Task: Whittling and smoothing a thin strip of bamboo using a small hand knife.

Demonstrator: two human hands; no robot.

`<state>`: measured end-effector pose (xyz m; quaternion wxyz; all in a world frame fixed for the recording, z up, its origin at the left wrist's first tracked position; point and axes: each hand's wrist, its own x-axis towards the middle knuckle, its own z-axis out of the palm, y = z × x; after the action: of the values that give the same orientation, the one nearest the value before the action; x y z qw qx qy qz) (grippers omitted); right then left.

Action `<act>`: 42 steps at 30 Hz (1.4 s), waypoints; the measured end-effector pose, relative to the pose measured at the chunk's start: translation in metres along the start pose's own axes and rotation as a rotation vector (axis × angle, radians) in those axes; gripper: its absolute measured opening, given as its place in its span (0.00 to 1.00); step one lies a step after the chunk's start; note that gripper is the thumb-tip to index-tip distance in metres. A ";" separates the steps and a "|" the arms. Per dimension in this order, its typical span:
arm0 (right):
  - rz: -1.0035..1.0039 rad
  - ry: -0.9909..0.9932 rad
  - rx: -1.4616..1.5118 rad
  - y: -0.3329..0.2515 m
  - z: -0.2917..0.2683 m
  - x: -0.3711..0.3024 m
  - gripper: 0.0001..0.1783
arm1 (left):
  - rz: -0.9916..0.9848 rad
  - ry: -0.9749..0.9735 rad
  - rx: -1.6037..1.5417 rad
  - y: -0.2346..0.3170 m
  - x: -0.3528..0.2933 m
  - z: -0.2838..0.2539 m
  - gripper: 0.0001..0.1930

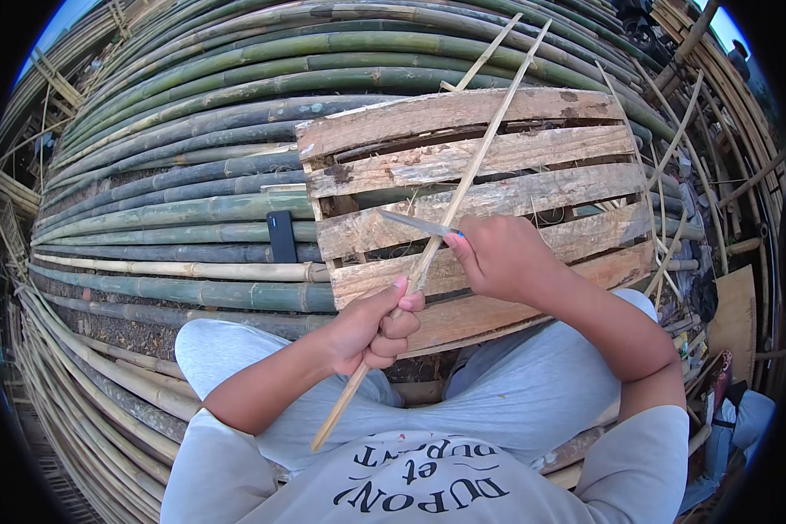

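A long, pale bamboo strip slants from my lap up across a wooden slatted pallet. My left hand is wrapped round its lower part, with the near end sticking out below the fist. In my right hand is a knife, its handle mostly hidden by the fingers. The blade points left and crosses the strip a little above my left hand, seemingly touching it. Thin shavings lie on the slats.
Rows of green and grey bamboo poles lie beyond and to the left. A dark phone rests on them beside the pallet. Another split strip sticks out past the far edge. Loose strips and a brown board are at the right.
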<state>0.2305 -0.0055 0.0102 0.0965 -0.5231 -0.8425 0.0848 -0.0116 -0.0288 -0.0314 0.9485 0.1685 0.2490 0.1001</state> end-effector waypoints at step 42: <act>0.049 0.004 0.053 0.001 -0.003 0.005 0.26 | 0.023 0.033 -0.001 0.006 0.004 -0.008 0.20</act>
<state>0.2296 -0.0008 0.0129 0.1099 -0.5409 -0.8268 0.1082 -0.0127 -0.0197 -0.0374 0.9431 0.1691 0.2626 0.1140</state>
